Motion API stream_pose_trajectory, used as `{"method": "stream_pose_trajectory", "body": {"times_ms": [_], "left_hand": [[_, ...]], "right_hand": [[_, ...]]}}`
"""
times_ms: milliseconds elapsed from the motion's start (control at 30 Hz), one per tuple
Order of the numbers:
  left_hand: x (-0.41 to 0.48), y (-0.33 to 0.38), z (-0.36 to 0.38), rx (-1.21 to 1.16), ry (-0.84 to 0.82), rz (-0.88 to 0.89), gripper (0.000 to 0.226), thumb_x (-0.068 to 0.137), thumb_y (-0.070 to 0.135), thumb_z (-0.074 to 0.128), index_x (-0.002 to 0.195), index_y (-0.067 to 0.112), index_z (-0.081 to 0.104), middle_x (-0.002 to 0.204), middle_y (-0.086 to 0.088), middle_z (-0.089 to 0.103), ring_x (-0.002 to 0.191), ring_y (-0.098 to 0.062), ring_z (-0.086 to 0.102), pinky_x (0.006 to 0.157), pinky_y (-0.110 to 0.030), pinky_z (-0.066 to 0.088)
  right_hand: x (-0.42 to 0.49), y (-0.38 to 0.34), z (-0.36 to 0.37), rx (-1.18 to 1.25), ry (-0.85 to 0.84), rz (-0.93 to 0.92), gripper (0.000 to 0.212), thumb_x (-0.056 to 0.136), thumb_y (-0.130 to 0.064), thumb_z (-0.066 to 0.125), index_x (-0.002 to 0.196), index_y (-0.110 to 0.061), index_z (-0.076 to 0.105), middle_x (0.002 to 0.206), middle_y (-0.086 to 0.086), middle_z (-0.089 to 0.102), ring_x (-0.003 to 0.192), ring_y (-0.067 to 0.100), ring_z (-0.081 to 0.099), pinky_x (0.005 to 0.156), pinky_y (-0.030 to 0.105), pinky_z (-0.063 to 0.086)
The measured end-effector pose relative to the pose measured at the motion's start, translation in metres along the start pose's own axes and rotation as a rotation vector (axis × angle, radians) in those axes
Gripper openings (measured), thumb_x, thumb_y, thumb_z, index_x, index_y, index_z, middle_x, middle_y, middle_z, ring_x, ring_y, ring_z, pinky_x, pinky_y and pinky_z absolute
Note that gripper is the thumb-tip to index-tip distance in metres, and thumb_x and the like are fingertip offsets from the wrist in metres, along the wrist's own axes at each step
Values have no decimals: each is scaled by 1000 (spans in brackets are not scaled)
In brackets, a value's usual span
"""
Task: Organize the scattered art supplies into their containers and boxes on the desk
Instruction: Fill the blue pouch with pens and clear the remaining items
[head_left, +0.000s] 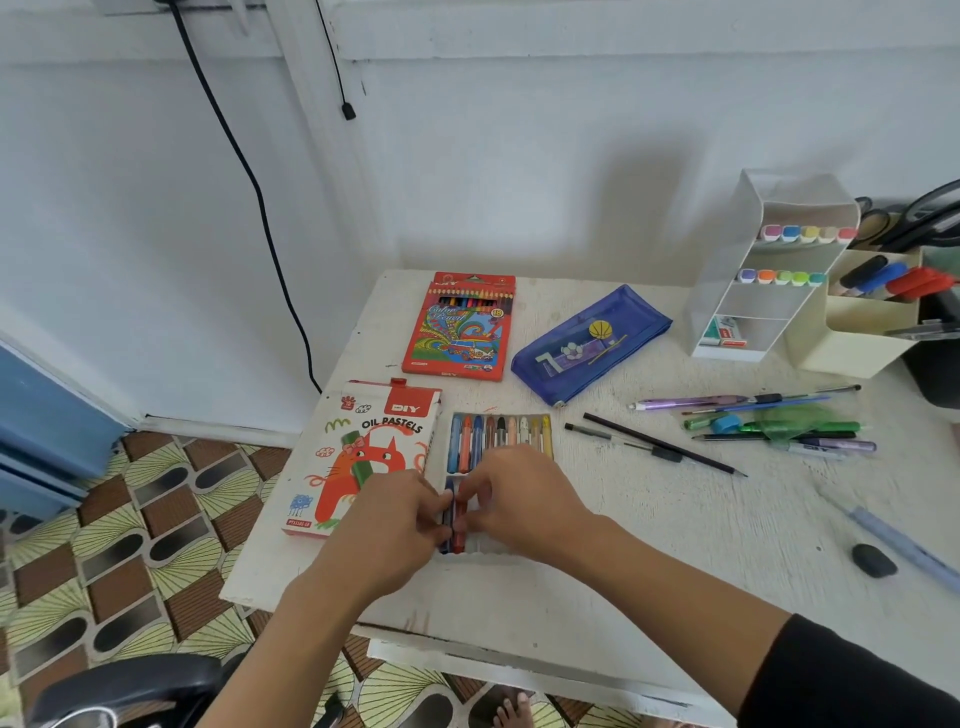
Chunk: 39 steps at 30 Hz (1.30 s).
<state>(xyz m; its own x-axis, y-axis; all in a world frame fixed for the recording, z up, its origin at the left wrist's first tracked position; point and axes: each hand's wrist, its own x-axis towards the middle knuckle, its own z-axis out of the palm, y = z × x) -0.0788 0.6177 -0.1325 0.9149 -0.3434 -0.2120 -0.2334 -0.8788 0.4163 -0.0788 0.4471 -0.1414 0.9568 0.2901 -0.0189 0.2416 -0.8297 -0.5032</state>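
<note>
Two hands at 6 o'clock of desk (649, 525), over near row of one pastel tray (483, 554). Left hand (400, 525) fingers curled, pinching dark blue pastel (447, 519); right hand (519, 499) fingers curled on red pastel (459, 530). Those two sticks side by side in tray's near-left slots; rest of near row hidden under right hand. Far row: nine pastels (501, 434) lying side by side. One oil pastels box (363, 452) just beside tray at 9 o'clock, partly covered by left hand. One colour pencil box (460, 327) at 12 o'clock, one blue pencil case (589, 343) at 1 o'clock. Loose pens and pencils (753, 421) heaped at 3 o'clock, overlapping, count unclear. One white organiser (727, 291) at 2 o'clock, two rows of five markers. One black eraser (874, 560) at 4 o'clock.
</note>
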Motion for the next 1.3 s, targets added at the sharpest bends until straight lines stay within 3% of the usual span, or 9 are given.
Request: {"method": "stream_pose_trajectory", "body": {"times_ms": [133, 233, 333, 433, 700, 867, 1100, 1167, 1300], "left_hand": [[0, 6, 3, 6, 36, 66, 26, 98, 24, 63, 123, 24, 72, 114, 6, 63, 96, -6, 51, 77, -8, 34], [2, 11, 10, -18, 56, 83, 26, 99, 20, 61, 122, 23, 73, 112, 6, 56, 96, -6, 48, 70, -4, 31], [7, 13, 12, -19, 52, 50, 20, 98, 22, 62, 113, 21, 76, 112, 5, 54, 96, -8, 49, 68, -5, 32], [9, 15, 10, -9, 49, 30, 21, 98, 26, 63, 115, 22, 76, 115, 3, 56, 101, -9, 49, 82, -13, 35], [3, 24, 8, -51, 164, 47, 32, 92, 29, 71, 124, 28, 71, 100, 10, 50, 90, -9, 47, 75, -11, 35], [11, 47, 12, -206, 191, 200, 20, 95, 17, 65, 112, 24, 74, 91, 15, 54, 81, -4, 55, 70, -8, 40], [58, 101, 42, -213, 127, 434, 23, 99, 23, 59, 119, 30, 68, 111, 15, 58, 103, 1, 50, 90, -12, 36], [75, 117, 54, -183, 119, 492, 26, 100, 21, 58, 123, 27, 67, 118, 12, 60, 111, -4, 48, 94, -13, 34], [104, 146, 76, -64, 63, 625, 31, 102, 30, 53, 132, 32, 59, 133, 13, 55, 125, -9, 42, 105, -33, 39]], "right_hand": [[-3, 9, -3, 16, 36, -11, 26, 87, -45, 72, 109, -32, 78, 81, -6, 65, 74, 11, 55, 64, 28, 46], [-4, 19, -4, 22, 43, -27, 24, 90, -44, 68, 106, -30, 79, 81, -2, 66, 75, 15, 56, 69, 36, 50], [-6, 22, -1, -39, 39, -56, 24, 94, -45, 63, 103, -31, 79, 80, -1, 61, 75, 16, 52, 69, 33, 40], [-7, 22, 0, -75, 45, -57, 25, 95, -47, 60, 102, -32, 79, 80, -4, 58, 75, 14, 49, 69, 31, 31], [-14, 27, -9, 168, 128, 0, 23, 91, -39, 70, 106, -25, 79, 86, -6, 70, 76, 7, 57, 66, 22, 42], [-46, 59, -31, 327, 368, 89, 10, 90, -22, 72, 99, -22, 78, 83, -13, 70, 81, 7, 63, 72, 13, 48], [-88, 134, -54, -24, 533, 227, 14, 85, -11, 70, 96, -18, 76, 82, -6, 64, 78, 15, 59, 70, 42, 53], [-106, 150, -54, -73, 560, 263, 14, 84, -11, 71, 95, -19, 76, 85, -6, 64, 82, 18, 59, 70, 44, 51], [-149, 173, -69, -135, 611, 349, 15, 81, -10, 78, 90, -21, 73, 87, -8, 63, 83, 15, 58, 69, 38, 48]]}}
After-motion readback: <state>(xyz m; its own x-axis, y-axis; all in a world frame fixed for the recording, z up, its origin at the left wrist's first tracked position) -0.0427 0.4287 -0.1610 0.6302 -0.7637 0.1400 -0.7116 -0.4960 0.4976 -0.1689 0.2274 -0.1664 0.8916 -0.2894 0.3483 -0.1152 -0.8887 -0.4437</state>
